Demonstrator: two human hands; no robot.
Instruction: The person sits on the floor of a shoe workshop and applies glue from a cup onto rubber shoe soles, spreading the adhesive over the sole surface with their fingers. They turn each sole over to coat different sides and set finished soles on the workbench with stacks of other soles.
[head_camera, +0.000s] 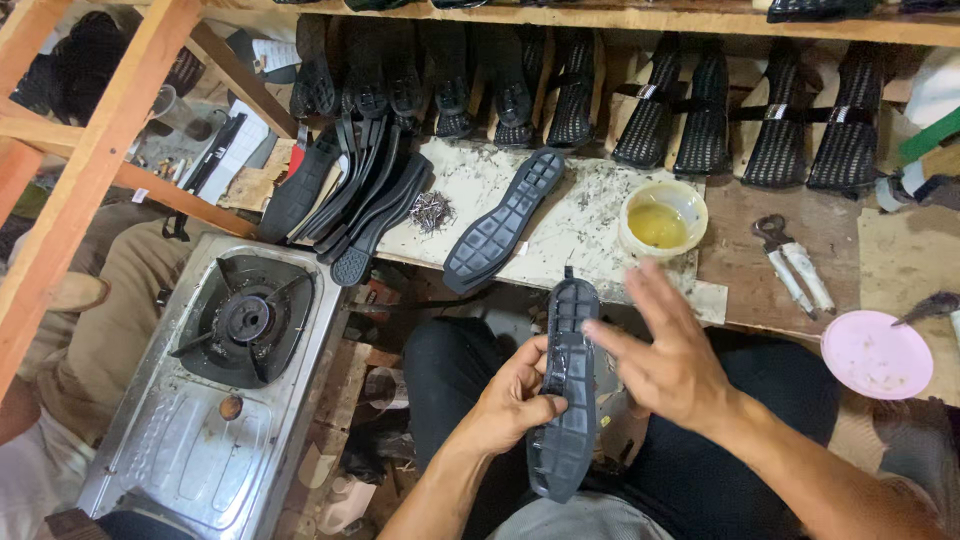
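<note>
My left hand (512, 400) grips a black rubber shoe sole (565, 400) by its left edge, tread side up, over my lap. Just right of the sole, my right hand (670, 355) is spread flat with fingers apart; its fingertips touch or hover at the sole's upper part and it holds nothing. A second black sole (503, 220) lies tread up on the speckled white board (590, 205) ahead of me. A yellowish bowl of amber liquid (662, 218) stands on that board, just beyond my right hand.
A single-burner gas stove (225, 370) sits at my left. A stack of black soles (350, 195) and a small pile of nails (432, 210) lie on the bench. Pincers (792, 258) and a pink lid (875, 353) are at right. Shoe uppers (700, 105) line the shelf.
</note>
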